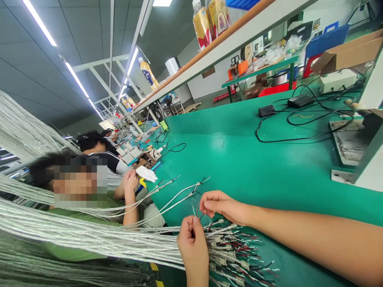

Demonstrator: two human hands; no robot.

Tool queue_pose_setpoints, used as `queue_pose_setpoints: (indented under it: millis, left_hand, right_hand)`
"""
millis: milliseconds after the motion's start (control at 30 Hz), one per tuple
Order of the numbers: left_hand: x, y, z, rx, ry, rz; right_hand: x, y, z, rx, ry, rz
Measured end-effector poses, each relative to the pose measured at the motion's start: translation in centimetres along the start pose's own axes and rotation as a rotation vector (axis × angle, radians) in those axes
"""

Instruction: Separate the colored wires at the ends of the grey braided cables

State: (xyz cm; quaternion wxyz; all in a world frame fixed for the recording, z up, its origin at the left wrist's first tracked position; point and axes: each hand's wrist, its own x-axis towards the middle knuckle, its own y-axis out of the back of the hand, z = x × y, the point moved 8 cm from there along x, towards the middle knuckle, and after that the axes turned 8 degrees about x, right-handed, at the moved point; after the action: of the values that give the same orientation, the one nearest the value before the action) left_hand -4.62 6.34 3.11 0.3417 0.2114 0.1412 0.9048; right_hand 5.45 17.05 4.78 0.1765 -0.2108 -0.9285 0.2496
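Observation:
My left hand point(193, 241) is closed in a pinch on the thin coloured wires point(196, 211) at the end of a cable. Just above it, my right hand point(221, 205) has thumb and fingers pinched together at a thin wire of the same group. Below and beside my hands lies a large bundle of white cables point(149, 247). Their stripped ends point(245, 251) fan out to the right in red, black and white wires. A few separate cables point(179, 197) stretch over the green table point(239, 167) beyond my left hand.
A co-worker in a green shirt point(83, 239) sits at the left, one hand point(130, 183) raised near a white glove point(146, 174). Black adapters point(301, 101) with cords and a metal-based device point(348, 139) stand at the right. A shelf point(191, 73) with bottles crosses above.

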Motion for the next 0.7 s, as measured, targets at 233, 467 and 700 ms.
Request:
queue_pose_setpoints:
  millis: [233,467,700]
  left_hand:
    - [-0.1,0.0,-0.3,0.037,-0.010,0.021]
    - [-0.2,0.4,-0.7,0.022,-0.005,0.064]
    - [-0.4,0.4,-0.5,0.022,-0.019,0.044]
  right_hand:
    - [0.3,0.1,1.1,-0.269,0.001,-0.010]
    - [0.0,-0.4,2.0,-0.428,-0.073,-0.020]
    - [-0.5,-1.2,1.7,-0.511,-0.083,-0.095]
